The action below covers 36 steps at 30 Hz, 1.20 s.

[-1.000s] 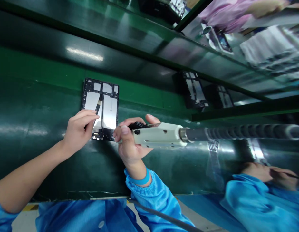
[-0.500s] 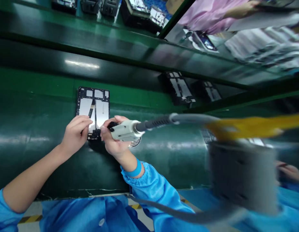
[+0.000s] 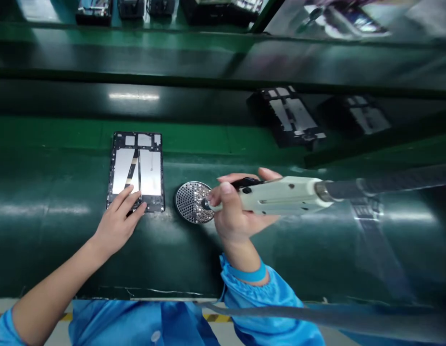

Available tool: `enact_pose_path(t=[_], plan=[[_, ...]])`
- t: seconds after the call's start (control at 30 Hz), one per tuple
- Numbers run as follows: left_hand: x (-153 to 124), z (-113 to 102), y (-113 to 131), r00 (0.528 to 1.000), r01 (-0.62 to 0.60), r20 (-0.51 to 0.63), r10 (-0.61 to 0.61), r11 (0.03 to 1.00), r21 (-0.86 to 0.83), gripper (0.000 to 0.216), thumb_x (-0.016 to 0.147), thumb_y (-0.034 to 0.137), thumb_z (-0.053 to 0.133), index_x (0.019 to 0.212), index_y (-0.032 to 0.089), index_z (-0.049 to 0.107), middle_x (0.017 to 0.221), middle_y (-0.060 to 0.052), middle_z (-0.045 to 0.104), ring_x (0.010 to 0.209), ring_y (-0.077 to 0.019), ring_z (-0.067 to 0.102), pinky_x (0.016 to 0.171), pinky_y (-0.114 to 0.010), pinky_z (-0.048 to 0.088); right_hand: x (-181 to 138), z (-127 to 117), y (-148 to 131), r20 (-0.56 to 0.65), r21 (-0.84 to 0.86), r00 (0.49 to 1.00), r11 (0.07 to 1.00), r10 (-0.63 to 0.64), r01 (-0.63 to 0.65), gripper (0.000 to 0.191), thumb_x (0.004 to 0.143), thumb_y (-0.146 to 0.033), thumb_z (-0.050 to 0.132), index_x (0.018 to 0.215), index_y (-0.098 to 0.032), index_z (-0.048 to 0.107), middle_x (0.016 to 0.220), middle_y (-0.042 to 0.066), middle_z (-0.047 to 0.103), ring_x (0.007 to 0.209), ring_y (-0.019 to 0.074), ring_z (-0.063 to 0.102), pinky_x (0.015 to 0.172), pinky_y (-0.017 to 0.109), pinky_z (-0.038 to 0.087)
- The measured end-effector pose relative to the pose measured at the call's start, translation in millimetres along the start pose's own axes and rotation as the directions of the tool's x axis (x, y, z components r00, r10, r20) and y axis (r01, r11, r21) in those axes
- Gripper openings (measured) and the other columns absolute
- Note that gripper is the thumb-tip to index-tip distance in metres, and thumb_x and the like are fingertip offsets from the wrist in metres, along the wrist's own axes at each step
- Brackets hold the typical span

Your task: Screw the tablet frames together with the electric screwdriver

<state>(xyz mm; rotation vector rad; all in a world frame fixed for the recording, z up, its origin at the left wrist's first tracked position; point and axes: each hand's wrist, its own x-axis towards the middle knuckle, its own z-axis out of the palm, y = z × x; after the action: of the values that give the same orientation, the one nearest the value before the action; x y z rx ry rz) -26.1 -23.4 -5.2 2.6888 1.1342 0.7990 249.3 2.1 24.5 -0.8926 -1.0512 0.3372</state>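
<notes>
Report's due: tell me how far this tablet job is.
Done: open-backed tablet lies on the belt, left hand on its lower edge. In hand: right hand holds the screwdriver, tip at the screw dish. Remaining: fitted screws too small to tell.

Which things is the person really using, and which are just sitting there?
In use: left hand resting on the opened tablet; right hand gripping the electric screwdriver, its tip at the round screw dish.
Lying about: two other tablets farther up the green belt; dark devices along the top edge.
</notes>
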Motion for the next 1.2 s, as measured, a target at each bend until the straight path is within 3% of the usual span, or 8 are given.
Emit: enact_pose_path(t=[0.1,0.37,0.63,0.83,1.0,1.07,1.2], plan=[[1.6,-2.4,6.2,0.997,-0.007,-0.079,0.006,1.000,-0.008,0.030,0.102,0.004,0.069,0.129,0.017,0.069,0.134,-0.020,0.074,0.144,-0.0358,0.065,0.110,-0.055,0.066,1.2,-4.7,-0.4,0.013,-0.006,1.000,1.000,-0.015,0.015,0.046,0.091,-0.019,0.082,0.130,-0.028,0.060,0.095,-0.004,0.077,0.045,0.0071,0.057,0.043,0.025,0.052],[0.1,0.7,20.1,0.984,0.095,-0.147,-0.099,0.995,-0.038,0.027,0.103,0.005,0.068,0.123,0.021,0.072,0.133,-0.015,0.075,0.140,-0.0329,0.067,0.110,-0.055,0.066,-0.3,-8.0,-4.3,0.068,-0.015,0.998,1.000,-0.018,0.020,0.050,0.088,-0.014,0.082,0.130,-0.029,0.059,0.097,-0.003,0.079,0.047,0.0086,0.060,0.048,0.027,0.058],[6.9,1.8,37.1,0.975,0.200,-0.115,-0.189,0.976,0.091,0.024,0.101,0.005,0.064,0.119,0.019,0.075,0.122,-0.015,0.073,0.140,-0.0374,0.065,0.108,-0.056,0.066,-1.0,-6.8,-3.4,0.049,-0.011,0.999,1.000,-0.023,0.024,0.048,0.089,-0.015,0.081,0.130,-0.028,0.060,0.095,-0.003,0.078,0.047,0.0078,0.059,0.047,0.025,0.056],[-7.7,-5.8,27.1,0.989,0.103,-0.103,-0.103,0.995,0.000,0.034,0.103,0.007,0.066,0.134,0.020,0.069,0.131,-0.017,0.073,0.143,-0.0358,0.065,0.111,-0.056,0.065,-1.8,-5.6,-4.5,0.077,0.010,0.997,1.000,-0.008,0.007,0.049,0.088,-0.011,0.081,0.131,-0.028,0.063,0.097,-0.003,0.079,0.049,0.0076,0.061,0.048,0.024,0.055],[-13.6,-12.9,-13.2,0.999,0.024,-0.049,-0.019,0.994,0.110,0.030,0.106,0.017,0.069,0.136,0.021,0.071,0.132,-0.015,0.077,0.135,-0.0318,0.072,0.113,-0.049,0.066,-9.6,-6.0,-11.5,0.128,0.044,0.989,0.996,0.077,-0.083,0.049,0.086,-0.011,0.084,0.128,-0.026,0.063,0.095,-0.002,0.081,0.052,0.0102,0.065,0.053,0.027,0.059],[-3.8,-13.3,-49.5,0.998,0.051,-0.037,-0.047,0.991,0.123,0.027,0.108,0.022,0.069,0.134,0.019,0.072,0.130,-0.015,0.079,0.135,-0.0313,0.072,0.116,-0.050,0.064,-14.6,-4.8,-15.1,0.166,0.047,0.980,0.992,0.111,-0.120,0.051,0.085,-0.010,0.085,0.128,-0.026,0.063,0.095,-0.001,0.082,0.054,0.0118,0.067,0.054,0.027,0.060],[32.5,-23.3,-151.0,0.969,0.245,-0.056,-0.239,0.955,0.164,0.022,0.107,0.029,0.069,0.123,0.019,0.079,0.134,-0.015,0.078,0.138,-0.0312,0.070,0.122,-0.055,0.057,-25.4,-1.4,-21.4,0.284,0.024,0.946,0.985,0.155,-0.168,0.047,0.087,-0.012,0.083,0.127,-0.027,0.063,0.093,0.000,0.081,0.055,0.0135,0.069,0.049,0.026,0.059]])
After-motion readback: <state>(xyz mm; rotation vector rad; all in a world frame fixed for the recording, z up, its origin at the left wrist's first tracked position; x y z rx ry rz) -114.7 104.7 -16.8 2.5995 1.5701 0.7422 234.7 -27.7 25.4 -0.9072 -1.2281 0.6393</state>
